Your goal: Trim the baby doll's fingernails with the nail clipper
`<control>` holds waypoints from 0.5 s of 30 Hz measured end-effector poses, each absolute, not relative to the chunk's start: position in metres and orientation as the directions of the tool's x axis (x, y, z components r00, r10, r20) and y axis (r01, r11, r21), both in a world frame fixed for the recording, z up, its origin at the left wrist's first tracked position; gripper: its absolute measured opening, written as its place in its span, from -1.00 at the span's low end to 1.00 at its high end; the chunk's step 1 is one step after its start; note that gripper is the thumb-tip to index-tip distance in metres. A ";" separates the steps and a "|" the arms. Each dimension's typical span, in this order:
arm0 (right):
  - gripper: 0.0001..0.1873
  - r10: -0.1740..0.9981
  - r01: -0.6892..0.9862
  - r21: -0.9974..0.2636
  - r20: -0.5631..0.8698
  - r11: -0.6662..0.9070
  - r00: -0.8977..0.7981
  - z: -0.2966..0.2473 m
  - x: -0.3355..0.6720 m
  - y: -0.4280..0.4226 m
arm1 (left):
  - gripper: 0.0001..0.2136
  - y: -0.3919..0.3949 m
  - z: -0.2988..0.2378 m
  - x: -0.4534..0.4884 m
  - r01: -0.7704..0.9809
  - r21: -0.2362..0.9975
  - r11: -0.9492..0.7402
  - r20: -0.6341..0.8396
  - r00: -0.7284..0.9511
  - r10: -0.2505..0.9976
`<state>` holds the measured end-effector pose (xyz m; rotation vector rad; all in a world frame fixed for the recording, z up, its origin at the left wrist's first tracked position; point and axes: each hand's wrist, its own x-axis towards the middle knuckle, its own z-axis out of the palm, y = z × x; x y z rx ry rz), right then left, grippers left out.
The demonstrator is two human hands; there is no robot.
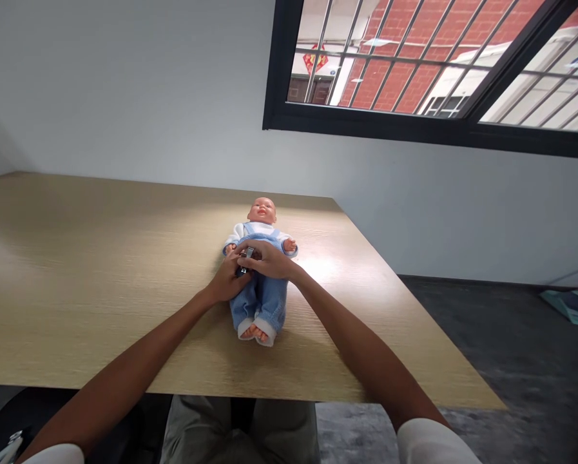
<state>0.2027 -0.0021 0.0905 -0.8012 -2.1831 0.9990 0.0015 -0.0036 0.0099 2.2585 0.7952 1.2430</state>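
Here, two hands point(225, 278) point(270, 259) around one metallic object point(250, 252) above one doll point(268, 296).

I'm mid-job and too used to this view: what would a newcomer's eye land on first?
Probably the baby doll in blue and white, face up on the wooden table, with the left hand and right hand holding a small shiny metal object over its middle. Next, likely the dark-framed, barred window at upper right.
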 end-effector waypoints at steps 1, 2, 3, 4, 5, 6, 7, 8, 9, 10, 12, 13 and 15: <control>-0.69 0.724 0.276 -0.799 0.263 0.534 -0.637 0.090 0.203 -0.002 | -0.73 -0.004 0.010 0.002 0.270 0.615 -0.741 0.611 0.432 0.663; -0.69 0.725 0.280 -0.798 0.260 0.533 -0.637 0.090 0.203 -0.002 | -0.71 -0.003 0.009 0.002 0.269 0.611 -0.744 0.613 0.434 0.660; -0.69 0.725 0.283 -0.797 0.258 0.533 -0.639 0.090 0.203 -0.001 | -0.70 -0.003 0.009 0.002 0.270 0.609 -0.746 0.614 0.435 0.659; -0.69 0.724 0.283 -0.797 0.258 0.534 -0.640 0.089 0.203 -0.001 | -0.70 -0.003 0.008 0.002 0.270 0.609 -0.746 0.614 0.436 0.658; -0.70 0.722 0.282 -0.795 0.260 0.537 -0.641 0.089 0.203 -0.001 | -0.70 -0.003 0.008 0.002 0.270 0.609 -0.746 0.613 0.437 0.659; -0.70 0.720 0.282 -0.792 0.263 0.541 -0.642 0.089 0.204 -0.001 | -0.70 -0.002 0.007 0.002 0.270 0.611 -0.744 0.611 0.437 0.660; -0.71 0.719 0.283 -0.788 0.267 0.546 -0.642 0.089 0.204 0.000 | -0.71 -0.002 0.006 0.002 0.272 0.612 -0.743 0.610 0.435 0.662; -0.72 0.718 0.286 -0.784 0.270 0.551 -0.642 0.089 0.204 0.000 | -0.71 -0.002 0.005 0.001 0.272 0.612 -0.743 0.611 0.433 0.663; -0.72 0.718 0.291 -0.779 0.273 0.555 -0.640 0.089 0.204 0.000 | -0.71 -0.002 0.005 0.001 0.272 0.610 -0.744 0.614 0.432 0.661; -0.72 0.720 0.297 -0.776 0.273 0.557 -0.638 0.089 0.204 0.000 | -0.71 -0.001 0.004 0.001 0.271 0.608 -0.747 0.617 0.431 0.659; -0.72 0.723 0.306 -0.772 0.270 0.557 -0.636 0.089 0.204 0.000 | -0.72 -0.001 0.004 0.001 0.270 0.604 -0.750 0.620 0.433 0.655; -0.72 0.723 0.309 -0.770 0.269 0.558 -0.636 0.089 0.204 0.000 | -0.72 -0.001 0.004 0.001 0.271 0.604 -0.749 0.617 0.436 0.655; -0.73 0.720 0.313 -0.764 0.270 0.564 -0.640 0.089 0.205 0.000 | -0.72 -0.002 0.005 0.001 0.279 0.607 -0.744 0.608 0.441 0.661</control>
